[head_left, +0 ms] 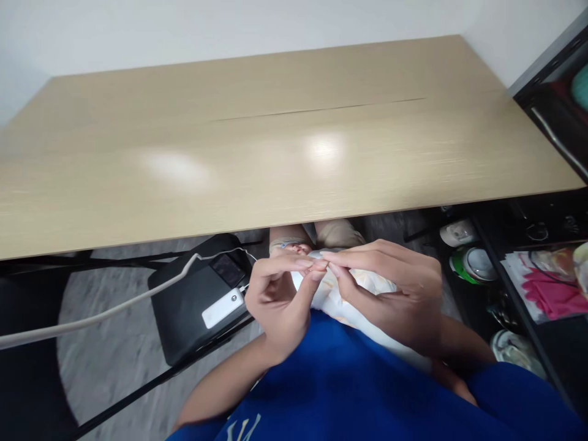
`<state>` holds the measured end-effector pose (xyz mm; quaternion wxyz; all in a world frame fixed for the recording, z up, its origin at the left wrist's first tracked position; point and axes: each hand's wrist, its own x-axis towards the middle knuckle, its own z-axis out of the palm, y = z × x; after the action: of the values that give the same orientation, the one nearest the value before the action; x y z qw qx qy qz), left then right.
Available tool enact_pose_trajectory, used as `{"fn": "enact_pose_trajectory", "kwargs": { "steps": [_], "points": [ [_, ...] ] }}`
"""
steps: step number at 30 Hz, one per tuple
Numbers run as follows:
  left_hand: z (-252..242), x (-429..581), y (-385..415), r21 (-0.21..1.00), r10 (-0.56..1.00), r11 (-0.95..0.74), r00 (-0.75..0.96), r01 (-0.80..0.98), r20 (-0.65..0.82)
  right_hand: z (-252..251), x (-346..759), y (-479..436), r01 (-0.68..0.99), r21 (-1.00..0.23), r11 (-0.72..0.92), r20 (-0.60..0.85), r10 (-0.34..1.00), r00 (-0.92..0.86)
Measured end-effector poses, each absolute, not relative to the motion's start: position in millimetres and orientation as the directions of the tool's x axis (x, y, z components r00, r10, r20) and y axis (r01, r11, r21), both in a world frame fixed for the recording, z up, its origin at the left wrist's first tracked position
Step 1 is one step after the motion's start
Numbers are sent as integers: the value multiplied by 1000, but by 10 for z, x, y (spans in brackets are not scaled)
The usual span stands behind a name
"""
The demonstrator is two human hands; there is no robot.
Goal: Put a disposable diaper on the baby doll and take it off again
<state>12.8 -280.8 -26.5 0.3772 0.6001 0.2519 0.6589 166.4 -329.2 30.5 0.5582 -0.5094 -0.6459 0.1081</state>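
Both hands are raised in front of my blue shirt [340,373], just short of the table's near edge. My left hand [282,300] is closed in a pinch, thumb against forefinger. Its fingertips meet those of my right hand [395,294], which is pinched the same way. Whatever lies between the fingertips, if anything, is too small to make out. Beneath the hands, a white cloth with a pale orange pattern [333,294] covers my lap, partly hidden by the fingers.
A wooden table [257,165] spans the view ahead. At lower left, a black seat [179,331] bears a white power bank [223,308] and a dark phone [227,269]; a pale cable [138,297] crosses there. Dark shelves at right hold a green-and-white container [475,264] and a pink cloth [554,293].
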Motion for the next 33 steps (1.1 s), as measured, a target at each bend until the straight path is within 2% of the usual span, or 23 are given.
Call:
{"fn": "enact_pose_trajectory", "kwargs": {
  "steps": [5, 11, 18, 25, 33],
  "points": [
    [-261, 125, -2765, 709, 710, -704, -18, -32, 704, 315, 1677, -3264, 617, -642, 455, 646, 755, 114],
    [-283, 91, -2746, 611, 613, -789, 32, 67, 789, 283, 1670, -3250, 627, -650, 429, 641, 753, 149],
    [-321, 72, -2752, 627, 631, -774, 32, 94, 775, 209, 1735, -3210, 662, -568, 490, 690, 721, 58],
    [-334, 76, -2748, 635, 642, -762, 23, 129, 766, 166, 1724, -3160, 578, -670, 465, 627, 772, 106],
    [-361, 62, -2744, 637, 645, -760, 32, 129, 763, 125, 1732, -3127, 580, -661, 477, 641, 761, 105]
  ]
}}
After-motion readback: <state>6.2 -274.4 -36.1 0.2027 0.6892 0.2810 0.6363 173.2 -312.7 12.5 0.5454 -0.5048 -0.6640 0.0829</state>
